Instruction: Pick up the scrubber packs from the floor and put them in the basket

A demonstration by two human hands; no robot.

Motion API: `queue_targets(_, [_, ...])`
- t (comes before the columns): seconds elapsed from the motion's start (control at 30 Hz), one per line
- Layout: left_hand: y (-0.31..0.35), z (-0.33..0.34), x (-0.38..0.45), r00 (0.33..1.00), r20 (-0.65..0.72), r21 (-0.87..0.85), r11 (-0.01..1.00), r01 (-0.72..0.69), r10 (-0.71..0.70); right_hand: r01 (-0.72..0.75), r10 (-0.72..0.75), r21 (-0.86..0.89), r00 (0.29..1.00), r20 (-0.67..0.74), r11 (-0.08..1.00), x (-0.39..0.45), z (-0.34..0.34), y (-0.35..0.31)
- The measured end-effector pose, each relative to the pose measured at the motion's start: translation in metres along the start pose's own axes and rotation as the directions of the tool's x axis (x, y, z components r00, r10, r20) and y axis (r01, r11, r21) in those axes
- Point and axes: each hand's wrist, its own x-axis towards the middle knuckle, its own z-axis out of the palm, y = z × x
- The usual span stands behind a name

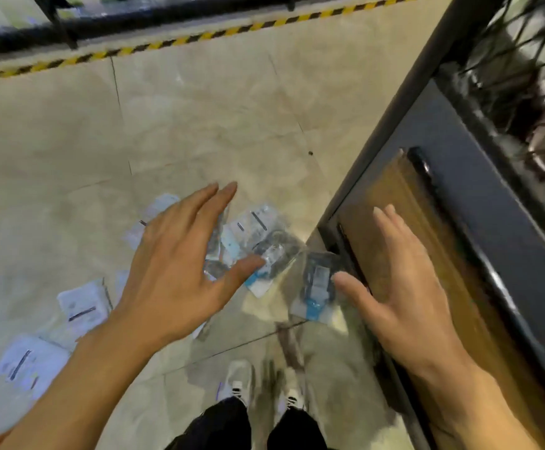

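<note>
While both hands hang spread above it, the floor (199,118) of pale glossy tiles fills most of the view, edged at the far side by a yellow-and-black stripe (180,40). On the right stands a dark shelf (479,190) with a brown board (404,203) lying on it, and above that a black wire basket (518,69) whose contents are too blurred to tell. The left hand (180,267) is open, fingers straight and splayed, palm down over the scattered packs, holding nothing; whether it touches any cannot be told. The right hand (401,293) is likewise open with fingers extended, hovering over the edge of the board and gripping nothing. The packs lie on the floor between and to the left of the hands: clear plastic pouches, some showing a dark grey scrubber inside with a blue-and-white card, such as the pack (274,251) just beside the left thumb and another (316,287) near the right thumb. Others lie with a white side up, marked by a dark bar: one (82,306) by the left wrist, one (24,362) further left, one (157,209) partly under the left hand. Printing on them is too blurred to read. White shoes (238,378) show at the bottom edge.
</note>
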Motion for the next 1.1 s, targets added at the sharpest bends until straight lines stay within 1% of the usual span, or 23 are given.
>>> queue_targets(0.1, [-0.056, 0.091, 0.004, 1.0, 0.018, 0.021, 1.0, -0.006, 0.006, -0.012, 0.013, 0.032, 1.0, -0.014, 0.999, 0.011, 0.089, 0.061])
queue_targets(0.2, [-0.111, 0.184, 0.004, 0.998, 0.04, 0.045, 0.998, -0.052, 0.05, -0.073, 0.074, 0.198, 0.997, 0.004, 0.977, 0.022, 0.172, 0.127])
queue_targets(0.23, [-0.128, 0.213, 0.005, 0.997, 0.043, 0.056, 0.996, -0.067, 0.064, -0.098, 0.102, 0.232, 0.995, -0.009, 0.968, 0.026, 0.196, 0.147])
queue_targets(0.33, [-0.171, 0.288, 0.008, 0.993, 0.04, 0.064, 0.991, -0.115, 0.113, -0.1, 0.119, 0.19, 0.988, -0.093, 0.977, 0.035, 0.255, 0.199])
queue_targets(0.37, [-0.184, 0.31, 0.009, 0.991, 0.039, 0.056, 0.99, -0.133, 0.131, -0.106, 0.126, 0.187, 0.987, -0.099, 0.977, 0.037, 0.271, 0.213])
queue_targets(0.43, [-0.204, 0.347, 0.011, 0.986, 0.037, 0.03, 0.986, -0.163, 0.162, -0.18, 0.2, 0.218, 0.977, -0.073, 0.959, 0.041, 0.296, 0.232])
queue_targets(0.5, [-0.218, 0.375, 0.014, 0.983, 0.046, 0.021, 0.983, -0.18, 0.179, -0.224, 0.242, 0.254, 0.969, -0.041, 0.941, 0.045, 0.316, 0.247])
queue_targets(0.6, [-0.231, 0.396, 0.018, 0.98, 0.098, 0.081, 0.981, -0.179, 0.171, -0.199, 0.211, 0.24, 0.977, -0.024, 0.95, 0.051, 0.339, 0.264])
queue_targets(0.63, [-0.231, 0.398, 0.019, 0.979, 0.118, 0.105, 0.979, -0.177, 0.165, -0.208, 0.221, 0.243, 0.975, -0.025, 0.947, 0.052, 0.345, 0.27])
queue_targets(0.73, [-0.226, 0.394, 0.02, 0.984, 0.124, 0.096, 0.986, -0.139, 0.127, -0.327, 0.346, 0.305, 0.938, -0.008, 0.894, 0.058, 0.359, 0.278])
queue_targets(0.87, [-0.227, 0.398, 0.024, 0.99, 0.109, 0.089, 0.991, -0.099, 0.089, -0.395, 0.423, 0.313, 0.906, -0.025, 0.864, 0.071, 0.379, 0.3])
queue_targets(0.9, [-0.23, 0.402, 0.025, 0.99, 0.116, 0.089, 0.992, -0.088, 0.078, -0.418, 0.453, 0.326, 0.891, -0.037, 0.848, 0.077, 0.385, 0.311])
queue_targets(0.97, [-0.236, 0.411, 0.028, 0.99, 0.126, 0.09, 0.993, -0.082, 0.07, -0.517, 0.555, 0.335, 0.831, -0.023, 0.788, 0.089, 0.399, 0.337])
queue_targets(1.0, [-0.24, 0.415, 0.03, 0.989, 0.135, 0.092, 0.993, -0.074, 0.061, -0.593, 0.624, 0.331, 0.781, 0.014, 0.734, 0.094, 0.406, 0.349])
queue_targets(1.07, [-0.245, 0.421, 0.033, 0.985, 0.168, 0.098, 0.994, -0.042, 0.025, -0.725, 0.746, 0.352, 0.658, 0.099, 0.593, 0.102, 0.419, 0.369])
queue_targets(1.1, [-0.247, 0.423, 0.035, 0.982, 0.189, 0.105, 0.994, -0.024, 0.004, -0.763, 0.784, 0.358, 0.609, 0.121, 0.537, 0.106, 0.424, 0.377])
